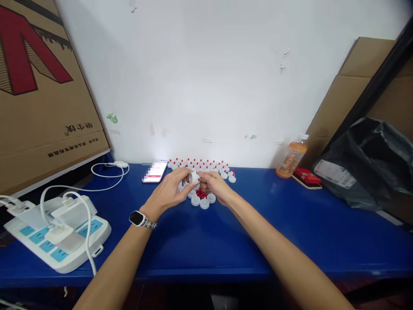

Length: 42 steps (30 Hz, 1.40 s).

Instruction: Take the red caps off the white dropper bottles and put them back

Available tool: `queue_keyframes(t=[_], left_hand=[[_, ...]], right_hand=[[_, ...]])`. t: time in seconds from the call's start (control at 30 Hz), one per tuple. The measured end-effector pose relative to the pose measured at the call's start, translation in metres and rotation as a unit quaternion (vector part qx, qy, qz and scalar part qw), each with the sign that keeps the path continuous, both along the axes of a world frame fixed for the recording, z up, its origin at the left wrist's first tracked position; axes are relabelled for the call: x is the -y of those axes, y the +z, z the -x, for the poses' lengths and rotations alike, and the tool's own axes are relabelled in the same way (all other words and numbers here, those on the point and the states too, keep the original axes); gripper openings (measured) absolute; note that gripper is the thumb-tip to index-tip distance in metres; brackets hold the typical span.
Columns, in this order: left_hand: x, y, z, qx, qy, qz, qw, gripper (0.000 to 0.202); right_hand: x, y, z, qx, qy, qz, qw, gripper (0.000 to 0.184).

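My left hand (171,189), with a watch on its wrist, pinches a small white cap (194,177) above the blue table (226,241). My right hand (215,186) meets it from the right, fingers pinched at the same cap. Below the hands lie a few loose white caps (204,203) and a little heap of small red pieces (201,194). Behind, near the wall, stand rows of white caps with red tips (206,165).
A lit phone (155,171) lies left of the caps. A white power strip with plugs and cables (58,232) sits at front left, a cardboard box (41,86) behind it. An orange drink bottle (292,160), a red packet (306,176) and a black bag (368,168) stand right.
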State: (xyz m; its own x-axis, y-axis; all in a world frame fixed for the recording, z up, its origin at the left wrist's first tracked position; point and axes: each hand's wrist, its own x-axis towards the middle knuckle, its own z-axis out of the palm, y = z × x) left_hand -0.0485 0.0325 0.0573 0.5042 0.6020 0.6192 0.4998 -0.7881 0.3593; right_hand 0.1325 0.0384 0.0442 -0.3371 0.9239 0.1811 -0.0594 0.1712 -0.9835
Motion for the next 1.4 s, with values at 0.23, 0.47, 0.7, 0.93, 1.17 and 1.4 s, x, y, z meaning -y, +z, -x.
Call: queue_keyframes(t=[0.23,0.47,0.7,0.93,1.17,1.4], left_hand=[[0.0,-0.008,-0.002,0.19,-0.091,0.204,0.956,0.033],[-0.004,-0.018,-0.017,0.326,-0.181,0.337,0.865,0.049],[0.0,-0.017,-0.016,0.202,-0.033,0.229,0.952,0.057],[0.007,-0.013,-0.012,0.176,-0.017,0.139,0.974,0.035],[0.009,-0.012,-0.024,0.248,-0.069,0.204,0.945,0.033],[-0.01,-0.014,-0.007,0.4,-0.038,0.256,0.879,0.048]], right_hand=[[0.021,-0.002,0.008,0.161,-0.15,-0.271,0.937,0.045],[0.03,-0.005,0.019,0.232,-0.227,-0.404,0.855,0.04],[0.032,-0.013,0.012,0.232,-0.216,-0.312,0.896,0.038],[0.031,-0.021,0.023,0.096,-0.18,-0.226,0.952,0.042],[0.029,-0.018,0.026,0.027,-0.202,-0.185,0.961,0.045],[0.028,-0.003,0.004,0.198,-0.276,-0.321,0.884,0.037]])
